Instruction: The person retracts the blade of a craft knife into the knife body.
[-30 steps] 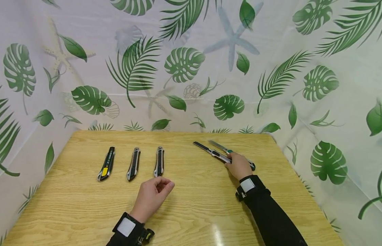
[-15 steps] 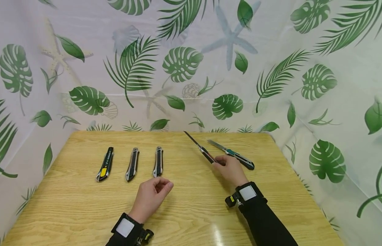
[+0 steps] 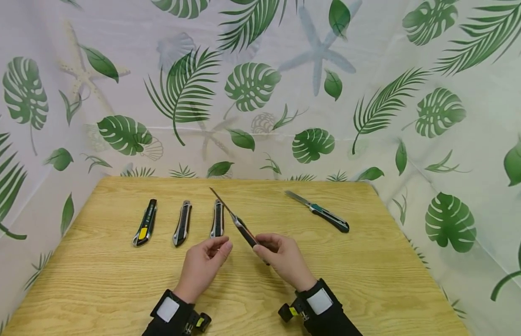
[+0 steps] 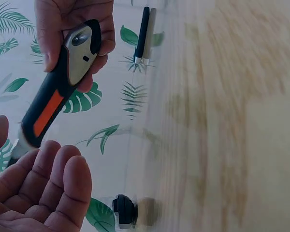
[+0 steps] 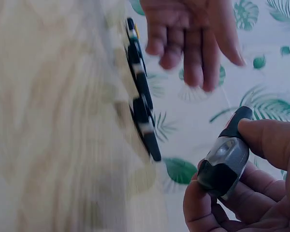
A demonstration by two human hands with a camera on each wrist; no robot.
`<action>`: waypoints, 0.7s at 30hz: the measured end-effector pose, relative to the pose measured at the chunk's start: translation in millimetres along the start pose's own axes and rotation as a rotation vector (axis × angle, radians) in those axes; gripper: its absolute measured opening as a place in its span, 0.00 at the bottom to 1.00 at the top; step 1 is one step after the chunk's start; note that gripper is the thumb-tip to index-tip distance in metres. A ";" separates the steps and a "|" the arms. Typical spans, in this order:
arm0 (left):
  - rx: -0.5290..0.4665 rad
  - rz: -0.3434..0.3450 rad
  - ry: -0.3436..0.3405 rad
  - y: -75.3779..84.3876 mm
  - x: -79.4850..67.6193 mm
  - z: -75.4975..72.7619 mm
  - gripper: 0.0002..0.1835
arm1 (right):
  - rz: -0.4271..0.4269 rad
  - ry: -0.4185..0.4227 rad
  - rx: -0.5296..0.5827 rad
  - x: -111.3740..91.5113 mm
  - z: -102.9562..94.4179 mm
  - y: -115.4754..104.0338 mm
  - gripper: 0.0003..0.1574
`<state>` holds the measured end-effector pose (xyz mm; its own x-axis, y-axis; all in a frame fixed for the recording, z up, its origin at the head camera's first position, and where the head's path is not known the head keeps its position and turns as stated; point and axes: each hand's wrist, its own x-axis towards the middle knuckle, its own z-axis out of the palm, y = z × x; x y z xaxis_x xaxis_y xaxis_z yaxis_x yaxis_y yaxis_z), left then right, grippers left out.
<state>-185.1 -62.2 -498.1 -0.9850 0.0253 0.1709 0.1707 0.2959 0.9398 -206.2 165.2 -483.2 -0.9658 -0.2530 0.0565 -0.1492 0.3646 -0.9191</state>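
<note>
My right hand (image 3: 287,261) pinches the handle end of a black and silver utility knife (image 3: 243,229) between thumb and fingers. Its long blade is out and points up and left, overlapping a table knife in the head view. An orange panel shows on the handle of this utility knife (image 4: 48,113) in the left wrist view. My left hand (image 3: 203,263) is just left of the held knife, fingers loosely bent, with nothing in it. In the right wrist view the left hand (image 5: 188,38) appears apart from the knife.
Left on the wooden table (image 3: 117,284) lie a black and yellow utility knife (image 3: 146,223) and two silver-black ones (image 3: 182,224), retracted. A green and black utility knife (image 3: 329,218) lies right, blade out. A leaf-patterned cloth (image 3: 260,149) encloses the table.
The right hand has lifted the utility knife from beside the green one and carried it left and closer, near the left hand. The left hand has barely moved.
</note>
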 end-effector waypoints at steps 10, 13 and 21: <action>-0.195 -0.040 0.028 0.7 1.1 -1.1 0.25 | -0.037 -0.083 0.038 -23.9 24.9 -30.4 0.17; -0.228 -0.051 0.036 0.1 1.4 -1.9 0.25 | -0.034 -0.084 0.052 -28.9 25.4 -42.7 0.17; -0.468 -0.089 0.076 2.7 1.1 -5.4 0.22 | -0.038 -0.086 0.036 -31.4 25.1 -48.7 0.17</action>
<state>-185.5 -66.4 -493.8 -0.9945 -0.0555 0.0888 0.0970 -0.1685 0.9809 -163.3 132.9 -450.0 -0.9376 -0.3426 0.0593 -0.1761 0.3208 -0.9306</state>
